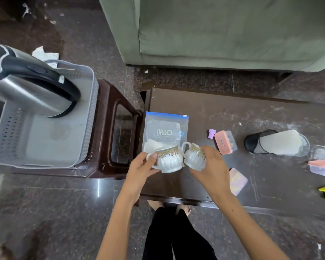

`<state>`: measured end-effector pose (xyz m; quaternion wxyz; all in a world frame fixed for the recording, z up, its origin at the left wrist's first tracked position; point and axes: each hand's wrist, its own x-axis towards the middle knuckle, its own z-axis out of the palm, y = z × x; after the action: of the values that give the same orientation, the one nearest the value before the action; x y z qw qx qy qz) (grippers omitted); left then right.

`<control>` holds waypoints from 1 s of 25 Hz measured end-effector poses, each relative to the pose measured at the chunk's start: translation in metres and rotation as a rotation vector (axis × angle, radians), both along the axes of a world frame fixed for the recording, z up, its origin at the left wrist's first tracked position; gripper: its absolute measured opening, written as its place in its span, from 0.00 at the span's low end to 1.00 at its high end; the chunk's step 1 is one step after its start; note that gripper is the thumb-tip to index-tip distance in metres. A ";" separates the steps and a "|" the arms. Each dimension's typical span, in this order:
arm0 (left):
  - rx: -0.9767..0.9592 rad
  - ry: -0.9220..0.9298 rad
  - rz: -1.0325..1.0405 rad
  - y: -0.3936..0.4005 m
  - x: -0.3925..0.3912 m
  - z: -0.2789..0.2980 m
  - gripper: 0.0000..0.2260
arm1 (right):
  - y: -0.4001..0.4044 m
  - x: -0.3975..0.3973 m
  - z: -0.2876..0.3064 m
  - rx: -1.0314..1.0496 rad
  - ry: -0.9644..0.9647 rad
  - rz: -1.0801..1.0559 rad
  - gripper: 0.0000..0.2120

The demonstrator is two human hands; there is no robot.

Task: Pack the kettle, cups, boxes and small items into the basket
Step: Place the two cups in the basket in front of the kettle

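Kettle (28, 85) already sits in the grey perforated basket (86, 117) on the brown stool (109, 132), taking up the far end; rest of basket looks free. Two white ribbed cups w/ gold rim bands are in hand above the near-left corner of the surface (251, 113): left hand (139, 166) pinches the left cup (169, 160) by its handle, fingers curled round it; right hand (212, 166) grips the right cup (194, 158), fingers wrapped over the body, cup tilted. Cups just beside each other, maybe touching. Judging by this, early stage. Still on the surface: zip bag (165, 132), pink-lidded boxes (225, 141), small pink cap (212, 133), other bits at right.
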<state>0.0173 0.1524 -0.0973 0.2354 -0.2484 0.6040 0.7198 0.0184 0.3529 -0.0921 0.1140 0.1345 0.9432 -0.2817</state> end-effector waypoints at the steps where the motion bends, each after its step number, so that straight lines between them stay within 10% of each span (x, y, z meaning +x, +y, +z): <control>1: 0.003 0.006 0.010 -0.005 0.000 0.005 0.14 | -0.005 -0.004 0.008 -0.014 0.019 0.012 0.13; 15: -0.022 0.160 0.229 -0.209 -0.023 0.048 0.09 | -0.202 -0.057 0.076 -0.137 0.149 0.349 0.30; 25: -0.147 0.178 0.346 -0.367 -0.030 0.031 0.09 | -0.355 -0.084 0.020 -0.021 0.108 0.592 0.17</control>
<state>-0.0124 -0.2145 -0.0664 0.0353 -0.3004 0.6218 0.7224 -0.0657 -0.0025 -0.0720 0.1422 -0.1625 0.9432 -0.2526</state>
